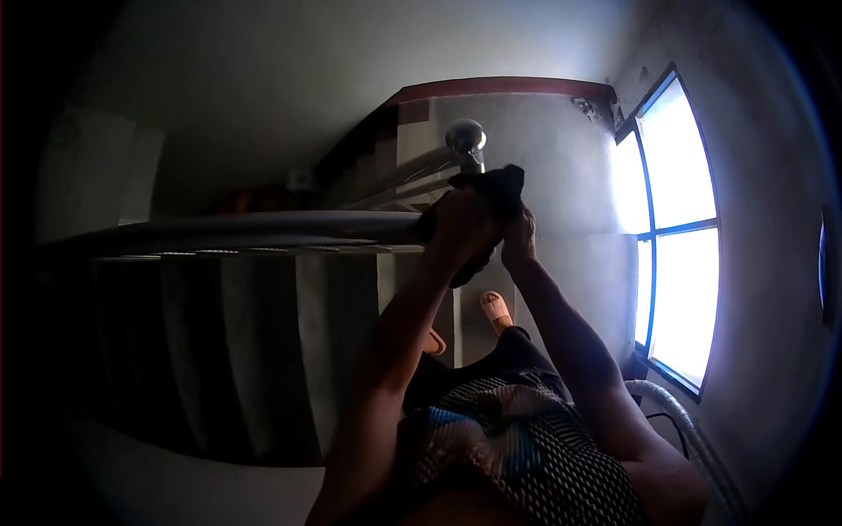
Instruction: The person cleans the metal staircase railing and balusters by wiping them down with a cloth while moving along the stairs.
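A dark cloth (500,186) is bunched over the end of the handrail, just below the round metal knob (466,137) on the post. My left hand (462,226) is closed on the cloth at the right end of the long rail (263,230). Close beside it on the right, my right hand (519,237) grips the cloth's right side. Part of the cloth hangs below my left hand. Shadow and the cloth hide most of my fingertips.
Dark stairs (246,351) run to the left below the rail. My feet in light sandals (495,309) stand on the landing. A bright window (680,228) is in the right wall, with a silvery hose (684,416) below it.
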`<state>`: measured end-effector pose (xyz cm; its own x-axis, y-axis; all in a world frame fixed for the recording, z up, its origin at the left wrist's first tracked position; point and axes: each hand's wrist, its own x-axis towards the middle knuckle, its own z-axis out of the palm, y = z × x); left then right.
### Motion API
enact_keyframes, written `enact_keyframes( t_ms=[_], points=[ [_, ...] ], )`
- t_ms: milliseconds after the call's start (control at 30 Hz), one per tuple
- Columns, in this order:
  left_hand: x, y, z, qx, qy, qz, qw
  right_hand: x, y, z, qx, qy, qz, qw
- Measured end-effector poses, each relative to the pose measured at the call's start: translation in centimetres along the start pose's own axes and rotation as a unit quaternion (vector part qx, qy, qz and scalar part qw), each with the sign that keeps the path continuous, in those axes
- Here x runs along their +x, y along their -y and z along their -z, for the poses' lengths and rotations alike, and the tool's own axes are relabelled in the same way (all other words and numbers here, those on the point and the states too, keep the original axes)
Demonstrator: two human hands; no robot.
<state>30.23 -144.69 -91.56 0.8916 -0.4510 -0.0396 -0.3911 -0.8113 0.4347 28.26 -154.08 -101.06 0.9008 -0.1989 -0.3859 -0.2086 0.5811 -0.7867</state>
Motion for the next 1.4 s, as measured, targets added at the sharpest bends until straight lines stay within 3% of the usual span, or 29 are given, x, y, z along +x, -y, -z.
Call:
enact_keyframes(
  t_ms=[67,100,133,167,200,267,333,400,433,467,500,533,567,600,633,667,700,767,800,867,933,967,1000,1067,1167,1200,1233,1267,1400],
  points=[
    [1.6,-1.2,-1.7,0.231,0.1,0.048,0.967,0.3,-1.0,1.8,-0.112,-0.053,-0.104,0.987],
    [1.6,-1.9,-2.8,0.316,0.092,0.031,0.944,-0.6,-1.6,2.6,-0.16,-0.04,-0.081,0.983],
    [1.3,-2.3,-3.7,0.314,0.091,0.029,0.945,-1.3,-2.1,3.3,-0.211,-0.022,-0.056,0.976],
    [1.0,-2.7,-4.2,0.39,0.068,-0.008,0.918,-2.2,-0.1,2.9,-0.304,0.032,-0.13,0.943],
    [0.6,-2.8,-4.7,0.464,0.047,-0.044,0.883,-1.9,-1.4,4.1,-0.302,0.034,-0.128,0.944],
    [-0.5,-1.5,-6.7,0.458,0.089,-0.083,0.881,-1.0,-5.1,7.1,-0.482,0.13,0.133,0.856],
    [-1.7,-0.8,-7.6,0.389,0.005,-0.191,0.901,-2.4,-2.2,5.2,-0.399,0.14,0.186,0.887],
    [-2.5,-0.8,-8.3,0.351,-0.015,-0.188,0.917,-3.9,-1.5,4.8,-0.291,0.109,0.176,0.934],
    [-3.1,-0.3,-9.4,0.342,-0.079,-0.207,0.913,-3.7,-2.1,5.4,-0.166,0.152,0.159,0.961],
    [-3.4,0.1,-10.0,0.333,-0.142,-0.227,0.904,-3.6,-2.5,6.0,-0.164,0.151,0.162,0.961],
    [-3.6,0.0,-10.2,0.335,-0.142,-0.232,0.902,-3.7,-2.9,6.7,-0.341,0.127,0.226,0.903],
    [-4.2,-0.3,-10.5,0.304,-0.119,-0.203,0.923,-4.0,-3.6,7.4,-0.508,0.098,0.277,0.81],
    [-4.7,-0.5,-10.8,0.271,-0.097,-0.17,0.942,-4.0,-4.2,7.6,-0.507,0.098,0.277,0.81],
    [-5.0,-0.7,-10.9,0.273,-0.097,-0.169,0.942,-3.9,-4.9,7.6,-0.327,0.138,0.245,0.902],
    [-5.5,-0.9,-11.0,0.223,-0.095,-0.147,0.959,-3.9,-5.5,7.6,-0.132,0.173,0.2,0.955],
    [-5.9,-1.1,-11.0,0.171,-0.094,-0.124,0.973,-3.8,-5.8,8.0,-0.132,0.176,0.199,0.955],
    [-6.4,-1.9,-10.7,0.171,-0.094,-0.121,0.973,-3.7,-5.8,9.0,-0.25,0.179,0.204,0.93],
    [-7.0,-3.9,-9.7,0.036,-0.133,-0.101,0.985,-3.4,-5.9,10.4,-0.471,0.179,0.208,0.838],
    [-7.0,-4.9,-8.8,0.039,-0.133,-0.1,0.985,-5.7,-1.8,9.4,-0.564,0.113,0.37,0.73],
    [-7.1,-7.4,-7.2,-0.033,-0.161,-0.114,0.98,-6.0,0.2,10.6,-0.399,0.164,0.294,0.853],
    [-6.7,-9.3,-7.0,-0.047,-0.161,-0.121,0.978,-7.8,5.9,9.5,-0.45,0.142,0.277,0.837],
    [-6.4,-10.0,-6.6,-0.06,-0.164,-0.132,0.976,-6.6,5.1,11.0,-0.455,0.104,0.348,0.813],
    [-6.0,-11.0,-5.5,-0.062,-0.163,-0.132,0.976,-8.2,11.0,8.3,-0.513,0.124,0.406,0.746],
    [-5.2,-13.2,-2.9,-0.164,-0.143,-0.18,0.959,-8.0,12.6,8.5,-0.523,0.04,0.477,0.705],
    [-3.8,-15.2,-0.6,-0.264,-0.189,-0.248,0.913,-8.4,14.6,8.4,-0.488,-0.021,0.456,0.744],
    [-3.5,-15.7,-0.1,-0.207,-0.159,-0.282,0.923,-8.5,14.5,8.6,-0.488,-0.029,0.439,0.754],
    [-3.2,-16.9,0.3,-0.258,-0.17,-0.269,0.912,-8.4,14.7,9.2,-0.493,-0.037,0.413,0.765],
    [-2.8,-18.1,0.6,-0.308,-0.181,-0.258,0.897,-8.2,15.0,10.0,-0.498,-0.049,0.378,0.779],
    [-3.0,-22.1,0.9,-0.26,-0.204,-0.355,0.874,-7.1,14.3,13.7,-0.522,-0.059,0.207,0.826]
  ],
)
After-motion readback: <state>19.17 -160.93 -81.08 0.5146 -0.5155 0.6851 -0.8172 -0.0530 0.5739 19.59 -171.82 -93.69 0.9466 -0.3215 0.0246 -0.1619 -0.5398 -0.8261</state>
